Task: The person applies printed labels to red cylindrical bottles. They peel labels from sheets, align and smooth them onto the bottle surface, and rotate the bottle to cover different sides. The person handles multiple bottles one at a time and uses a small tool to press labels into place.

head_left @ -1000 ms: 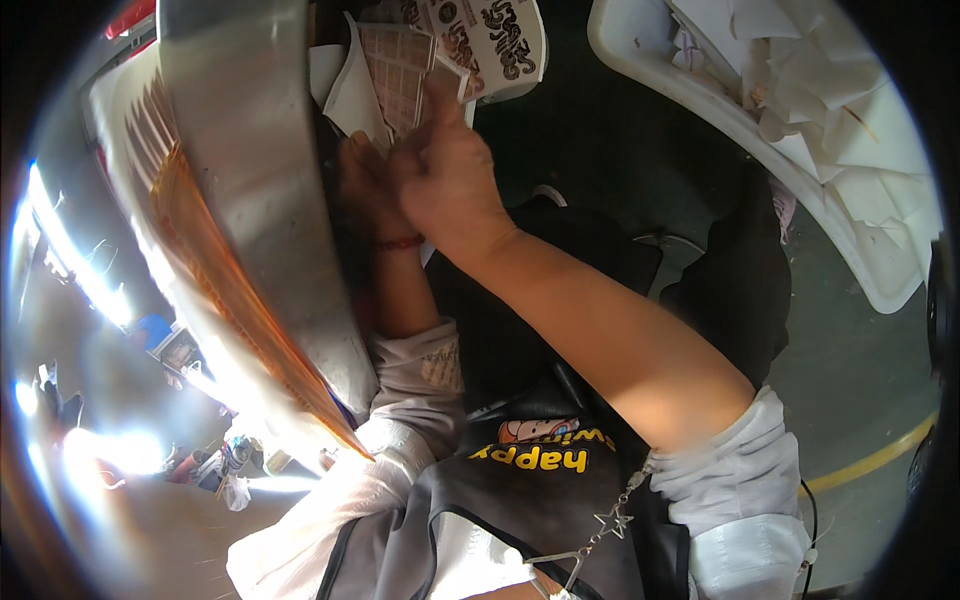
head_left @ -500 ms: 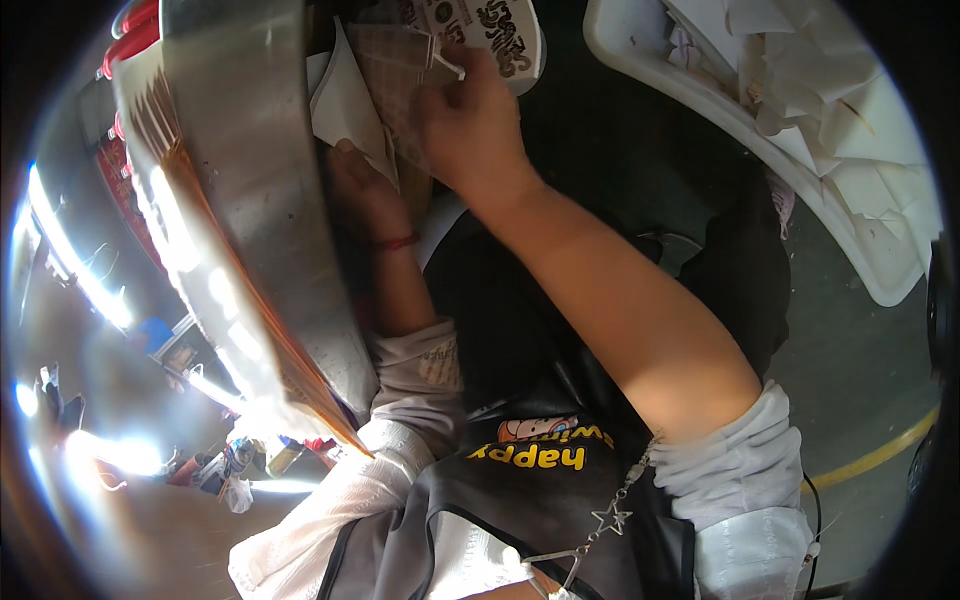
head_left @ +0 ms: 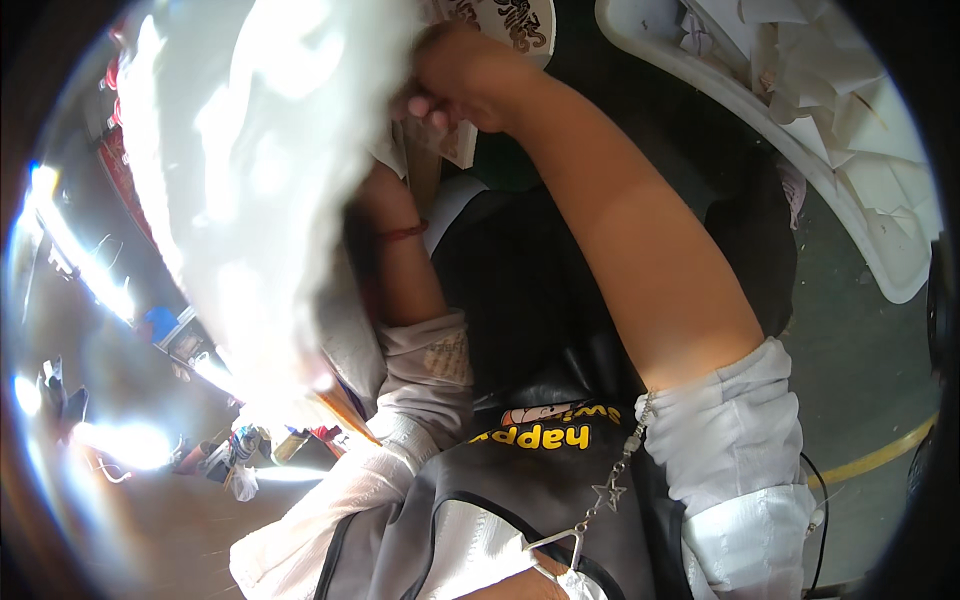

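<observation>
A large, bright white sheet (head_left: pixel 265 130), blurred and partly overexposed, spreads over the upper left; I cannot tell whether it is paper or cloth. My right hand (head_left: pixel 468 78) is at its right edge, fingers curled and apparently gripping it. Just below those fingers hangs the corner of a pale patterned sheet (head_left: pixel 455 147). My left hand (head_left: pixel 385 198), with a red band at the wrist, reaches up behind the white sheet. Its fingers are hidden, so what they touch does not show.
A white plastic tub (head_left: pixel 745 125) full of crumpled white pieces stands at the upper right. Behind my right hand is a white container with dark print (head_left: pixel 515 22). Bottles and small items (head_left: pixel 240 450) lie at the lower left, and a yellow line (head_left: pixel 870 458) crosses the floor.
The white sheet has come across the metal surface and covers most of it. My right hand has turned and shifted slightly; the folded white piece near my left hand is now mostly hidden.
</observation>
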Motion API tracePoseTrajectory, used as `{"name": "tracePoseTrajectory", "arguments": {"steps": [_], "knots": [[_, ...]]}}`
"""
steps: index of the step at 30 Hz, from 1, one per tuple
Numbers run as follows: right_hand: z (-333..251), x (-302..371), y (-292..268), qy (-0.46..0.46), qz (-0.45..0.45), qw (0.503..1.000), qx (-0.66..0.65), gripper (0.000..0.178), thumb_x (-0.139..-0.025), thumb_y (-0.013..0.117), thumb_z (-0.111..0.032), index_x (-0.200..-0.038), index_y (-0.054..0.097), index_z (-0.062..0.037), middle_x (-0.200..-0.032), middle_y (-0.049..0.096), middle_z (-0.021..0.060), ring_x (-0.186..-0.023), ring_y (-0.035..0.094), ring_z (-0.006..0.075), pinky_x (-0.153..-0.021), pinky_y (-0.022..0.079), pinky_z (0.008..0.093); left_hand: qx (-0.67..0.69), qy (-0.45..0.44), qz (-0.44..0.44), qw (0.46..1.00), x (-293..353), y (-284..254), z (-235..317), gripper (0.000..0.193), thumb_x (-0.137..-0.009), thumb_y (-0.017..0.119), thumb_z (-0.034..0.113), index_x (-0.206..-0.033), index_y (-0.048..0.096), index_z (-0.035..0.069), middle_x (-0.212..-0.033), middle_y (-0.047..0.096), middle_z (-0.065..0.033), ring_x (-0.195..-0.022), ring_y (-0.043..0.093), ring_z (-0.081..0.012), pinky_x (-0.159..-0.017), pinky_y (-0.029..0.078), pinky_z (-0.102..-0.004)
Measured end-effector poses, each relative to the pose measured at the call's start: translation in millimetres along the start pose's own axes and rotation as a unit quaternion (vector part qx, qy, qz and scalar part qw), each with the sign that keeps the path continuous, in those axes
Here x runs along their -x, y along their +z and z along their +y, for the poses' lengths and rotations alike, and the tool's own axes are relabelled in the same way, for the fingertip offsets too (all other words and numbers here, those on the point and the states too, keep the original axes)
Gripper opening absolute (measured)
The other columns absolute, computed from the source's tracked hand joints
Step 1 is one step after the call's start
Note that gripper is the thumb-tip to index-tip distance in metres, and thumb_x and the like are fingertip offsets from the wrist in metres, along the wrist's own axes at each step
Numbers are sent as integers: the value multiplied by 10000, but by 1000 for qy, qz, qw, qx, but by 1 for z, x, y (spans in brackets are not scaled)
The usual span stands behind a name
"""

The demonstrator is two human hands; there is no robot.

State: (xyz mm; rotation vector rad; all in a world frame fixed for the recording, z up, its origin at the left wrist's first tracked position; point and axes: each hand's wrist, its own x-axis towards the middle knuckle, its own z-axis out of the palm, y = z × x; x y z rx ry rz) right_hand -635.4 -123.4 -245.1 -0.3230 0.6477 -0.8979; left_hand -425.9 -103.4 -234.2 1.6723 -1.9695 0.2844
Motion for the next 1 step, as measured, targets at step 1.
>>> {"name": "tracePoseTrajectory", "arguments": {"steps": [1], "knots": [[0, 0, 0, -1, 1, 1000, 1, 240, -974, 405, -23, -1132, 562, 66, -737, 657, 161, -508, 526, 131, -405, 407, 293, 72, 4, -16, 997, -3, 2, -10, 376, -1035, 478, 264, -1046, 596, -93, -1004, 635, -221, -913, 575, -330, -881, 447, -443]]}}
